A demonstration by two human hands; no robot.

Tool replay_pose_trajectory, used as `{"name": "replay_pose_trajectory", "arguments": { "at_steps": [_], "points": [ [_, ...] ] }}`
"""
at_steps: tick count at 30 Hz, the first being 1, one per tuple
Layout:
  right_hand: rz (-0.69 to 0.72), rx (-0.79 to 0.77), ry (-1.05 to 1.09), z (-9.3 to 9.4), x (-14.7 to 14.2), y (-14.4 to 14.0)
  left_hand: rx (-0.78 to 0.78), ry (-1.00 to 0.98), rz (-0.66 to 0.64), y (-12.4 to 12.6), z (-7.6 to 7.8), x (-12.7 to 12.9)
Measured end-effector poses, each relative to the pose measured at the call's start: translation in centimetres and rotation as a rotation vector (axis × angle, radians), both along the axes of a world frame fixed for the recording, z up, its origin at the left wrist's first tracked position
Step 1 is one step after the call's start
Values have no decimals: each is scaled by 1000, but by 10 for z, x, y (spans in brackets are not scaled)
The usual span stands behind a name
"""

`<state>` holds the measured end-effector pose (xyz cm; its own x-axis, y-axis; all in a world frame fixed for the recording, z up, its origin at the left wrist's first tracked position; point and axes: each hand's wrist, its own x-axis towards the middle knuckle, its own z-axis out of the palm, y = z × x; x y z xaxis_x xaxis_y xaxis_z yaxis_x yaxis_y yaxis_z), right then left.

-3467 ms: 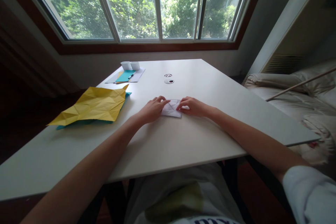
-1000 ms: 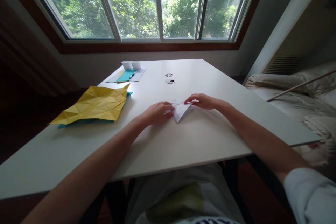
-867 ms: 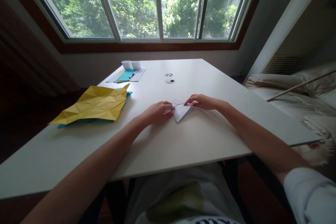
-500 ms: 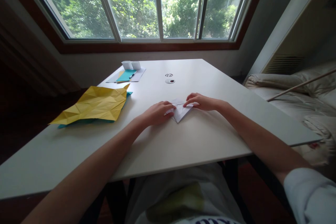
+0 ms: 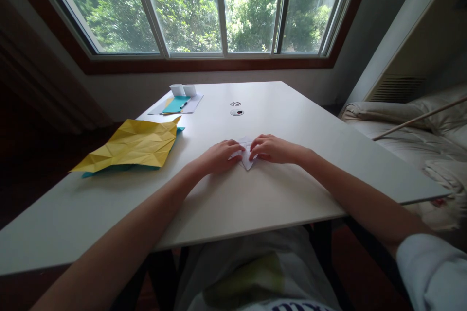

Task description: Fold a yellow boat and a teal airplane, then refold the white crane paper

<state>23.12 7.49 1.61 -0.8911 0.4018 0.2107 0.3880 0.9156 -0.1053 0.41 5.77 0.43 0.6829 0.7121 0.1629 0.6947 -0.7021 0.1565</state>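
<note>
Daylight from a wide window [image 5: 219,9] falls on the white rectangular surface [image 5: 292,121], with a bed with pale bedding [image 5: 408,131] to its right. A creased yellow paper sheet [image 5: 134,143] lies at the left edge, well apart from the hands. The small folded white paper [image 5: 247,153] lies flat mid-surface, its tip pointing toward the person, long axis running near to far. The left hand [image 5: 219,155] and right hand [image 5: 272,149] press down on it from either side, close together.

- most of the white folded paper [image 5: 247,158] is covered by the left hand [image 5: 218,156] and the right hand [image 5: 273,148].
- the teal sheet [image 5: 109,170] is mostly hidden under the yellow creased paper [image 5: 134,145].
- the two small marks [image 5: 236,108] on the table are too small to be identified.
</note>
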Motion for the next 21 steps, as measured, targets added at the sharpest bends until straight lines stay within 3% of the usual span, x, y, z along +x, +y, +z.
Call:
{"name": "replay_pose_trajectory", "arguments": {
  "at_steps": [8,17,21],
  "points": [
    [5,45,29,-2,-1,0,-5,10,1,0,0,1],
    [-254,21,293,-11,13,20,-8,15,27,0,-2,2],
    [-291,-18,462,-15,13,26,-17,12,33,0,-1,3]
  ]
}}
